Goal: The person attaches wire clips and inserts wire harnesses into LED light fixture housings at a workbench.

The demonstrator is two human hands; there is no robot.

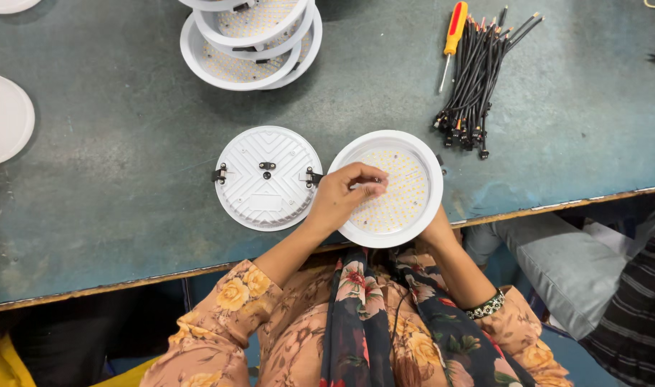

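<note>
A round white lamp housing (422, 154), open side up, shows a board of many small yellow LEDs (402, 197). It sits at the table's near edge. My left hand (344, 197) reaches into it with fingertips pinched over the LED board; whether it holds something small I cannot tell. My right hand (436, 231) is under the housing's near rim, mostly hidden, supporting it. Just left of it lies a second round white housing (268, 178), back side up, with black spring clips at both sides.
A stack of white LED housings (250, 39) stands at the far edge. A bundle of black wires (478, 79) and a red-and-yellow screwdriver (453, 36) lie at the far right. White round covers (5, 118) lie at left. Another person's legs (578, 265) are at right.
</note>
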